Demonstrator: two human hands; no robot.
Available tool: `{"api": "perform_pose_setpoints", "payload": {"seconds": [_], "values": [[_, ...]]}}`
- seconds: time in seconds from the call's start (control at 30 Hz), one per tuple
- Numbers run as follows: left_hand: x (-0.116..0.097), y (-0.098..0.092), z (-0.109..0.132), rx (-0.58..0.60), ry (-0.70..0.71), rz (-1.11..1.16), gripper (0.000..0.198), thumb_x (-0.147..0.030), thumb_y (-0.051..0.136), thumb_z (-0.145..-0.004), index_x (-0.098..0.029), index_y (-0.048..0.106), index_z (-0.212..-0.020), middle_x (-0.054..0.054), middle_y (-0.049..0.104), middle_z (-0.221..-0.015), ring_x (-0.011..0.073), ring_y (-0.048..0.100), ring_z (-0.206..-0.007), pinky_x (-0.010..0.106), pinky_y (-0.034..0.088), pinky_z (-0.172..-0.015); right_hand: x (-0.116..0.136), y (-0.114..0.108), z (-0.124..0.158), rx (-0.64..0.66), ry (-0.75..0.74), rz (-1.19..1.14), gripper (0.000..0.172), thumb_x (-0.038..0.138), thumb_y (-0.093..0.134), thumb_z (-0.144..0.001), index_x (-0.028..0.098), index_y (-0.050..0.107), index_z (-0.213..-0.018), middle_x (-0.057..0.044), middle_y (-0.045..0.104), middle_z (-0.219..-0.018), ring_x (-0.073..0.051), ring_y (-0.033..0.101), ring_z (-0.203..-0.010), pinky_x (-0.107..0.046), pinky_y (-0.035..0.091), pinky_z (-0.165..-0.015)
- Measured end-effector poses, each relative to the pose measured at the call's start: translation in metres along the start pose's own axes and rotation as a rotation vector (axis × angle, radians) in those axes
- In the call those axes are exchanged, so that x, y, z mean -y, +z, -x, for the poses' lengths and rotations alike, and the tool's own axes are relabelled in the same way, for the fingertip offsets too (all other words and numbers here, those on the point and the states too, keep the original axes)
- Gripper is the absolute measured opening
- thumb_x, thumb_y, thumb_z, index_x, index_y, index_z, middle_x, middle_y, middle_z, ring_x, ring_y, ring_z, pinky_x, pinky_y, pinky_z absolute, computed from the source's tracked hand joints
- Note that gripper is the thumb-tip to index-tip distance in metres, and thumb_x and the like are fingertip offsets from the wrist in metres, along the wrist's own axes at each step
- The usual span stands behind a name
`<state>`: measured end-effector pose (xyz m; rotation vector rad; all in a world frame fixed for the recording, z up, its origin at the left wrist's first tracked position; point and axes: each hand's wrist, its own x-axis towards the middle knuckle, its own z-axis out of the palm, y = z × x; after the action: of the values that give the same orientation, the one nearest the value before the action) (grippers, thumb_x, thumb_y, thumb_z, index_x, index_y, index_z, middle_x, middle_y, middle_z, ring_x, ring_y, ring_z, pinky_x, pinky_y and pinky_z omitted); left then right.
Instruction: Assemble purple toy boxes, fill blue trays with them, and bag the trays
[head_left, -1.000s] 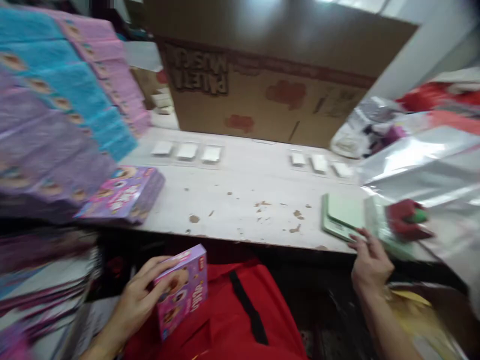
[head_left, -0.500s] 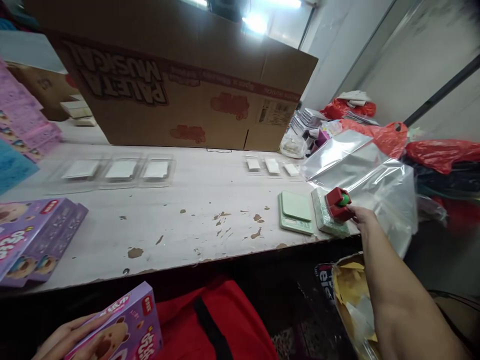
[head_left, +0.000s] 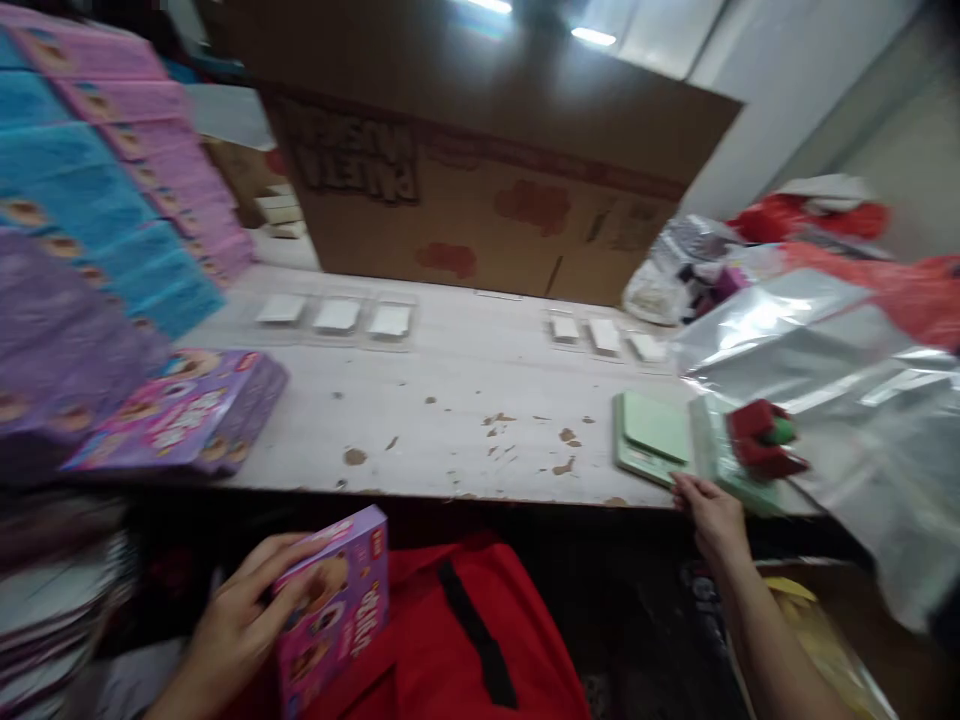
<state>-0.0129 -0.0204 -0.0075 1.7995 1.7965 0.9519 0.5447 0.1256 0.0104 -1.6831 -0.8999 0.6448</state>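
Observation:
My left hand [head_left: 251,600] grips a purple printed box [head_left: 337,605] by its left side and top edge, held below the table's front edge over a red cloth. My right hand [head_left: 709,510] is at the table edge, in front of the pale green scale [head_left: 654,435]. Its thumb and fingers are pinched together; whatever is between them is too small and blurred to make out. Just right of that hand, a red tape dispenser [head_left: 754,445] with a green roll sits on a pale block.
Pink, blue and purple boxes [head_left: 105,200] are stacked at the left. Clear trays with white pieces [head_left: 337,315] lie on the white table [head_left: 465,400]. A large brown carton [head_left: 480,190] stands behind. Clear plastic sheeting [head_left: 795,310] covers the right end.
My right hand has left the tape dispenser and moved left to the front of the scale. My left hand has raised the purple box slightly. The view has swung left.

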Motion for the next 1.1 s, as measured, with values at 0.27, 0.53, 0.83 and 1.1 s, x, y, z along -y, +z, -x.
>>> {"api": "perform_pose_setpoints", "payload": {"seconds": [0.27, 0.53, 0.83, 1.1], "values": [[-0.039, -0.002, -0.004, 0.063, -0.025, 0.030, 0.025, -0.025, 0.049, -0.085, -0.022, 0.061, -0.107, 0.007, 0.055, -0.100, 0.0171, 0.054, -0.095, 0.029, 0.046, -0.082, 0.073, 0.210, 0.248, 1.186, 0.164, -0.273, 0.025, 0.038, 0.065, -0.071, 0.019, 0.072, -0.086, -0.002, 0.067, -0.074, -0.012, 0.057, -0.058, -0.024, 0.048, -0.058], [-0.038, -0.004, 0.003, -0.001, -0.067, 0.045, 0.023, -0.024, 0.052, -0.082, -0.020, 0.062, -0.102, 0.006, 0.058, -0.097, 0.0176, 0.056, -0.092, 0.030, 0.044, -0.082, 0.053, 0.260, 0.268, 1.122, -0.081, -0.027, 0.048, 0.038, 0.063, -0.073, 0.018, 0.059, -0.117, -0.006, 0.065, -0.081, -0.018, 0.057, -0.065, -0.031, 0.047, -0.063], [-0.035, -0.007, 0.001, 0.028, -0.206, 0.133, 0.034, -0.037, 0.061, -0.075, -0.019, 0.056, -0.103, 0.004, 0.063, -0.096, 0.0191, 0.059, -0.085, 0.028, 0.045, -0.077, 0.084, 0.266, 0.236, 1.305, -1.218, 0.451, 0.039, 0.040, 0.051, -0.085, 0.032, 0.052, -0.123, -0.007, 0.058, -0.114, -0.025, 0.049, -0.101, -0.041, 0.039, -0.086], [-0.032, -0.046, 0.031, -0.336, -0.342, 0.445, 0.046, -0.044, 0.055, -0.079, -0.019, 0.049, -0.117, 0.008, 0.059, -0.107, 0.0191, 0.058, -0.093, 0.028, 0.046, -0.080, 0.082, 0.246, 0.275, 1.848, -0.034, -0.208, 0.059, 0.048, 0.059, -0.076, 0.024, 0.045, -0.129, -0.007, 0.057, -0.118, -0.023, 0.056, -0.104, -0.039, 0.044, -0.089]]}}
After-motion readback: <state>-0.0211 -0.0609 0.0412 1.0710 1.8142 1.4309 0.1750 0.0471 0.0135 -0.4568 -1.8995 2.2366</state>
